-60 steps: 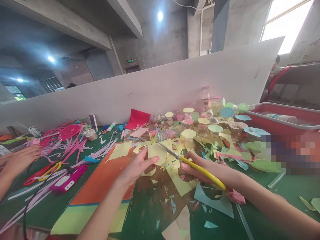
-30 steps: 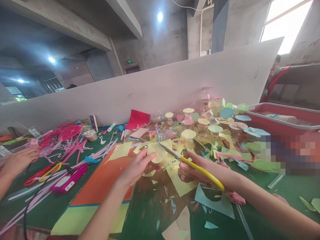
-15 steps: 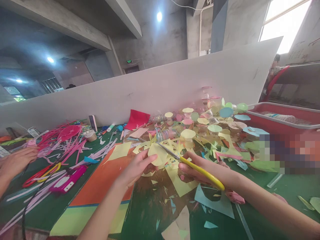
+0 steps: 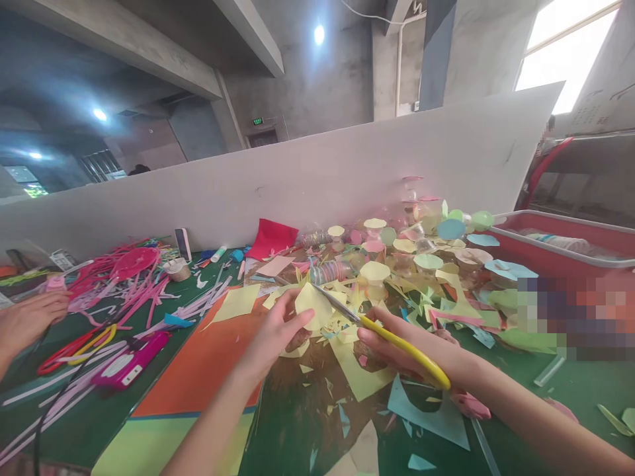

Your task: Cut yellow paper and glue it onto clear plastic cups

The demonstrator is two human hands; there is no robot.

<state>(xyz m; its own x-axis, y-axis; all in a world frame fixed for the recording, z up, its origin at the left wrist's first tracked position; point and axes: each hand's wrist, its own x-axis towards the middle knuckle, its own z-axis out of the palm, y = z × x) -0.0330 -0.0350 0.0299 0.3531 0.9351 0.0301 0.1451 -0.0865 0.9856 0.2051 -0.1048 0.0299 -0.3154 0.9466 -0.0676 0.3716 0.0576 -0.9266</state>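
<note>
Between thumb and fingers, my left hand (image 4: 288,330) pinches a pale yellow paper disc (image 4: 312,307) with a partly angular edge. My right hand (image 4: 391,337) is wrapped round the yellow handles of a pair of scissors (image 4: 404,347). Their metal blades point left and lie at the disc's upper right edge; whether they are fully closed is hard to make out. Under both hands lie yellow paper offcuts (image 4: 360,370) and small scraps. A blue offcut (image 4: 429,410) with a curved cut-out rests below my right wrist.
Orange sheets (image 4: 198,363) lie left of my arm. Paper-topped plastic cups (image 4: 374,272) crowd the back right, beside a red bin (image 4: 560,254). Another person's hand (image 4: 34,317) is at far left, near red-and-yellow scissors (image 4: 77,350), pink strips and a magenta device (image 4: 131,360). A white partition (image 4: 208,192) stands behind.
The view has shifted slightly. The yellow disc is turned a little in my left hand, and the scissors stay at its edge. The other person's hand has moved slightly left.
</note>
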